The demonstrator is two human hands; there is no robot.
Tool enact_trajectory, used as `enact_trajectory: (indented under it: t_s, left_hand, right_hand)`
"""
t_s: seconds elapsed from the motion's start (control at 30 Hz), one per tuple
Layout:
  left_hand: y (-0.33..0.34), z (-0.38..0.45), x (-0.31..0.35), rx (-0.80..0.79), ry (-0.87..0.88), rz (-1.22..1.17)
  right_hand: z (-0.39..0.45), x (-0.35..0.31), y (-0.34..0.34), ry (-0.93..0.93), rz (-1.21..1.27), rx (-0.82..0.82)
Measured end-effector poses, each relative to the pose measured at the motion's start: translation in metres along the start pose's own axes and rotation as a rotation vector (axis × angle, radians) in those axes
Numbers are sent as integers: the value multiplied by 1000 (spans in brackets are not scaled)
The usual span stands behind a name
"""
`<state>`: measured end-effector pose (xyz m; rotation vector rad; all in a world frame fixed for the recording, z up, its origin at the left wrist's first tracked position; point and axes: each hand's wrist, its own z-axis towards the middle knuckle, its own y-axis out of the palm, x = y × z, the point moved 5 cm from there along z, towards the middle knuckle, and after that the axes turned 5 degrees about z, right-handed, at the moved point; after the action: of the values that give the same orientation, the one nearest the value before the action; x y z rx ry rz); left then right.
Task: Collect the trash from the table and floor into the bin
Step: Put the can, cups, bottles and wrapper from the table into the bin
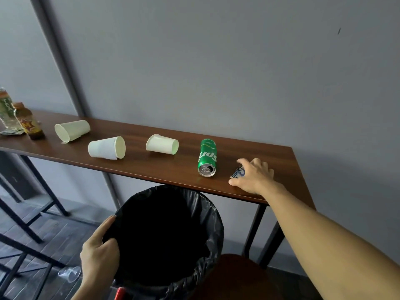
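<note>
Glossy wood table, shiny metal can, matt paper cups.

Table: bottles at nine o'clock, three tipped cups centre, can at three; bin before it.

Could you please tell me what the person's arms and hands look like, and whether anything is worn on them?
Both are bare: the right hand and its forearm show no sleeve, watch, ring or glove, and the left hand is likewise uncovered with no jewellery visible.
</note>
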<state>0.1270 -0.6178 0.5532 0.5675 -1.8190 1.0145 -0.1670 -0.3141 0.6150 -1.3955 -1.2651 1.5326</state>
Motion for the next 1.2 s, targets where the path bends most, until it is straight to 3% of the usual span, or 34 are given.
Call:
enact_trajectory:
  t_s: [0.23,0.37,0.57,0.7,0.77,0.83,0.9,1.0,1.07,1.2]
  left_hand:
    - [5,-1,4,-9,-15,-1]
    - [7,-4,9,-29,37,-30]
    - [6,-1,6,-59,64,-91]
    - [2,2,0,-51,86,-94]
    - [2,5,-2,-49,109,-105]
    - [2,5,-3,-58,105,-117]
    - [2,4,-3,-73,87,-123]
    - [1,3,-1,-78,75,-107]
    - [1,0,2,-90,72,-96]
    - [6,-8,5,-127,90,-95]
  right_hand:
    - [-28,-17,-10,-195,-83,212]
    - [-75,-45,-9,-297,66,331]
    - [-136,-117,63,-556,172,49]
    - [-145,-139,110,-573,102,-205]
    - [-141,-142,103,-596,172,-158]
    - [-132,-142,74,-634,300,80]
    - [-118,-137,37,-615,366,355]
    - [-84,-123,1,-461,296,539]
    - [-60,-114,-8,-369,211,541]
    - [-28,-103,-2,-216,142,345]
